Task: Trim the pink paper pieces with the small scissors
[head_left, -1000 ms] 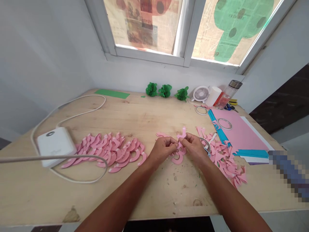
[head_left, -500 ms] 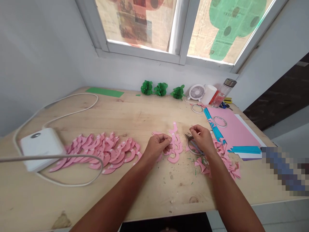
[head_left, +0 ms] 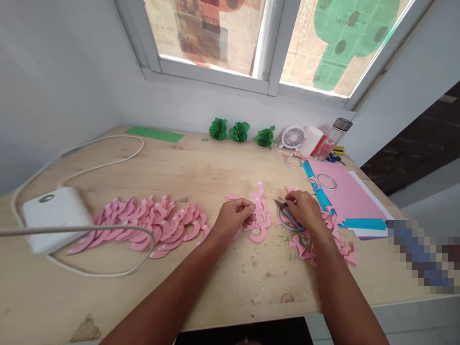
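Observation:
My left hand (head_left: pixel 237 214) is closed in a pinch at the left edge of several pink paper cutouts (head_left: pixel 264 218) with curved outlines. Whatever its fingertips hold is too small to make out. Over the handle end of small thread snips (head_left: pixel 282 205) hovers my right hand (head_left: pixel 304 207), fingers bent together, their tips partly hidden. The snips lie across a roll of tape (head_left: pixel 283 220). Pink paper scraps (head_left: pixel 302 247) lie under and around the right wrist. To the left, many overlapping pink arched cutouts (head_left: pixel 172 230) carry whitish patches at their ends.
A white power bank (head_left: pixel 57 215) with a looping cable sits at left. Green paper balls (head_left: pixel 239 132), a small fan (head_left: pixel 293 138) and a glass bottle (head_left: pixel 332 139) stand along the wall. Pink sheets (head_left: pixel 345 191) with another tape ring (head_left: pixel 326 181) lie at right.
My right hand has turned and dropped slightly toward the snips and scraps; its raised pinch is lower now. The left hand keeps its place. The view has shifted slightly.

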### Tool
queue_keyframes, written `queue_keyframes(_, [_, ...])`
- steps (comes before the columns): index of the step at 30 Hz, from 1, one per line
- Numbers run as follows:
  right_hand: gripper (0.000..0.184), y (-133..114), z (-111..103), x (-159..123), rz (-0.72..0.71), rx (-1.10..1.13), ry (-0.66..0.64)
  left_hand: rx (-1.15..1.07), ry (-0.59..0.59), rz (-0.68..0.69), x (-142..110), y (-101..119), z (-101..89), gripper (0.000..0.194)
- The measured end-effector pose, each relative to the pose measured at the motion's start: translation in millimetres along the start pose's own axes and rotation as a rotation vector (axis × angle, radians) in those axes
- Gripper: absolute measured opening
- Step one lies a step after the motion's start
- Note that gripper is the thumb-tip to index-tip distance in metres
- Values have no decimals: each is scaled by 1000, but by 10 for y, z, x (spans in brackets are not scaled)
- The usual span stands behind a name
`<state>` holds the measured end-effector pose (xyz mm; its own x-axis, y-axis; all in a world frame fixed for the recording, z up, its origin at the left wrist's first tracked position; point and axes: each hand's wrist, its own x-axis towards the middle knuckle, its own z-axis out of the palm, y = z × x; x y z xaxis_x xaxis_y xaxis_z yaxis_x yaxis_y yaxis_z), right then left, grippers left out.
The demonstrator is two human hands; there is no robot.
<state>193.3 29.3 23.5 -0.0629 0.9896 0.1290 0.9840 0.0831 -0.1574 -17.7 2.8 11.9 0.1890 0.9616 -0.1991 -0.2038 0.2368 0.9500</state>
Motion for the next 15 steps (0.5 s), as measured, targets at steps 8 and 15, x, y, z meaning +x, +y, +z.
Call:
queue_keyframes(8, [16,-11,27,-9,-30,-85,-2,2,-2,5,-30,22,17,14])
queue_keyframes(15, [17,-41,42,-12,-46,-121,6,2,-13,-2,-17,14,7,12])
